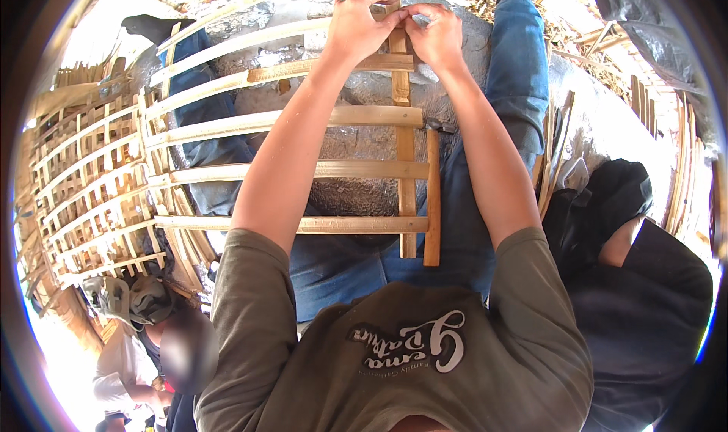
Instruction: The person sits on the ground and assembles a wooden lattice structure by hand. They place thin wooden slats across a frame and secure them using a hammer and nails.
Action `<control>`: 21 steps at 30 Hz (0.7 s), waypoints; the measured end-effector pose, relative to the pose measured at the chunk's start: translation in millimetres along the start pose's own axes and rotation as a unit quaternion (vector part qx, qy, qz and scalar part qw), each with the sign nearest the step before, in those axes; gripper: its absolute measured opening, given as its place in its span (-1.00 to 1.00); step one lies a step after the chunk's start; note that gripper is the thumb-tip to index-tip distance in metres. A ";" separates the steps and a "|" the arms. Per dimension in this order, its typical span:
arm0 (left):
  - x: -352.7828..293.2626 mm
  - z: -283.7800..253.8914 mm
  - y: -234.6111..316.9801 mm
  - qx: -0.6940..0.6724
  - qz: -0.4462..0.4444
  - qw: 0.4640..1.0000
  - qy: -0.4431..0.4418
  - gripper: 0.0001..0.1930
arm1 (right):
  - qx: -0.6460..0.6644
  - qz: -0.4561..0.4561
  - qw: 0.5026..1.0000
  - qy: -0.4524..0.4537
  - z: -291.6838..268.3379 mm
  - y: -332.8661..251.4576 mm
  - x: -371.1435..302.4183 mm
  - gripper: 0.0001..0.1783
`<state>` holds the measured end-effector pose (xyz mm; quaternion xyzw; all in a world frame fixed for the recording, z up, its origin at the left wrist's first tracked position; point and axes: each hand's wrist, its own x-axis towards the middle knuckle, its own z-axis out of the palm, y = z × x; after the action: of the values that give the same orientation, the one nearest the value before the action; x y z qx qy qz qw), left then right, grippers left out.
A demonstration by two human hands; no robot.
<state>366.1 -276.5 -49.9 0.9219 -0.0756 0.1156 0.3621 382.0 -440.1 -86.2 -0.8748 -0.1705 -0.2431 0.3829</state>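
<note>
A ladder-like frame of pale wooden or bamboo slats point(364, 116) lies across my lap, several slats running crosswise. They lie over an upright strip point(406, 197) near their right ends. At the far end of this strip, my left hand point(361, 28) and my right hand point(437, 37) meet, thumbs and fingers pinched together. What sits between the fingertips is too small to make out. A shorter, darker strip point(432, 204) stands alongside the right ends of the nearer slats.
My legs in blue jeans point(519, 68) stretch out on both sides of a grey, rough surface point(341, 193) beneath the frame. Finished-looking lattice panels point(91, 182) stand at the left. Another person point(136, 371) is at the lower left; a person in black point(629, 311) sits close at my right.
</note>
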 end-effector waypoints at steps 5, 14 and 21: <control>4.9 5.8 -9.5 -0.043 -0.004 0.999 0.009 -0.74 | 0.001 0.035 0.999 -0.008 4.0 2.7 -1.9 -0.86; 0.9 -1.0 0.0 -0.080 -0.089 0.992 -0.035 -0.79 | 0.030 0.036 0.999 0.000 3.8 -0.2 -4.1 -0.88; 2.5 9.1 -6.1 -0.100 -0.047 0.994 0.012 -0.85 | 0.071 0.113 0.990 -0.034 3.5 4.3 -4.0 -0.83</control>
<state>371.2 -278.5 -59.7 0.8819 -0.0396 0.1012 0.4587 381.9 -440.7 -93.0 -0.8667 -0.1001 -0.1558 0.4633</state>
